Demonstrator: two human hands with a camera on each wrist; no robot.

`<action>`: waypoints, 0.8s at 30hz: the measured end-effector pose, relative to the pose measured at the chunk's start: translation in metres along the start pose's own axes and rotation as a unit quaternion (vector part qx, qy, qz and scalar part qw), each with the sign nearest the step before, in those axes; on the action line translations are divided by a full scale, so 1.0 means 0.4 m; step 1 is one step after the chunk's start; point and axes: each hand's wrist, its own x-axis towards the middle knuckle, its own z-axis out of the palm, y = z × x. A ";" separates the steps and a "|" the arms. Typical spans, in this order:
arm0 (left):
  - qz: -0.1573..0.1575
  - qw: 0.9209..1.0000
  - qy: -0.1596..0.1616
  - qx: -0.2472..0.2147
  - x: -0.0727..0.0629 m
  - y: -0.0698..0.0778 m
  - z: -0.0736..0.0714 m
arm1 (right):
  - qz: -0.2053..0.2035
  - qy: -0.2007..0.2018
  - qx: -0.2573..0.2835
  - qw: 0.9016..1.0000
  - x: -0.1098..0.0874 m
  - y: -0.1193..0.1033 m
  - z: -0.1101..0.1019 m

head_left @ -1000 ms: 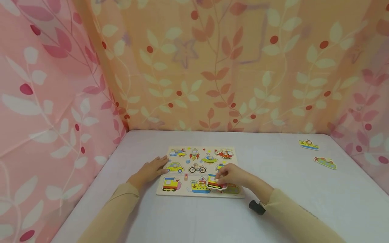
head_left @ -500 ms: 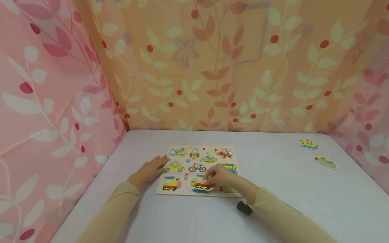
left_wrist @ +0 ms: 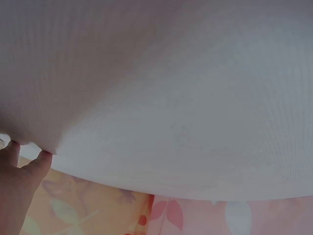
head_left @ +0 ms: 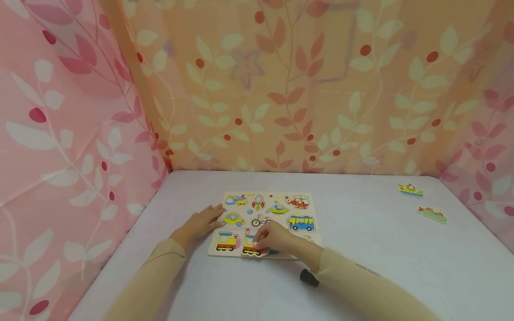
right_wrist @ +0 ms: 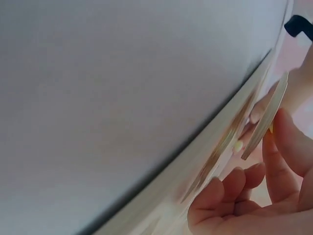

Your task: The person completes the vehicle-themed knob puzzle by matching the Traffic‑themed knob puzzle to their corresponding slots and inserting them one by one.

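Note:
My right hand (head_left: 275, 236) pinches the small knob of a train puzzle piece (head_left: 250, 250) over the front of the wooden puzzle board (head_left: 214, 255). In the right wrist view the piece (right_wrist: 266, 117) is seen edge-on, tilted and lifted off the board. Just left of it is the matching train picture (head_left: 227, 241) in the board's front left corner. The ship picture beside it is mostly hidden by the piece and hand. My left hand (head_left: 199, 224) rests at the board's left edge, fingers extended.
A ship piece (head_left: 411, 191) and a submarine piece (head_left: 433, 214) lie at the far right of the white table. Knobbed pieces such as the bus (head_left: 301, 223) and helicopter (head_left: 298, 202) sit in the board. A patterned curtain (head_left: 257, 89) rises behind the table.
My right hand has carried the train piece leftward across the front of the board, from near the submarine picture to beside the train picture. The left hand has stayed in place.

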 end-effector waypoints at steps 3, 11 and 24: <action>-0.003 1.000 -0.001 -0.002 -0.001 0.001 -0.001 | 0.003 0.011 -0.010 1.000 0.007 -0.020 0.019; 0.002 1.000 -0.007 -0.005 -0.002 0.002 -0.004 | 0.010 0.029 -0.016 0.999 0.032 -0.064 0.062; 0.006 1.000 -0.003 0.000 0.002 0.001 -0.003 | 0.020 0.042 -0.092 0.995 0.079 -0.078 0.099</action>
